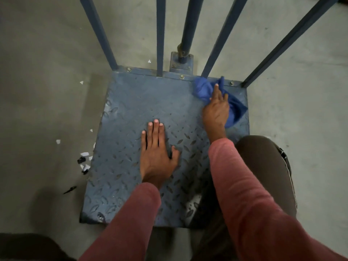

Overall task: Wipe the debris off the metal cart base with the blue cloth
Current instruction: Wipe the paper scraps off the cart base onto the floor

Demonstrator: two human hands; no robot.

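The wiping looks nearly done: the blue diamond-plate metal cart base [131,102] appears swept, with white and black scraps [84,161] lying on the grey concrete floor [47,72] beside its left edge. The right hand [216,108] presses the crumpled blue cloth [202,89] into the base's far right corner, forefinger stretched out and the other fingers seemingly curled into it, while the left hand [157,153] rests flat and spread mid-plate. A pale patch [193,204] near the front edge may need a pass; no container shows.

Dim grey concrete floor [47,72] strewn with white paper scraps [84,154].

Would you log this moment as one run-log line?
right hand: on blue cloth, cart base far-right corner | left hand: flat on base | debris: floor beside base
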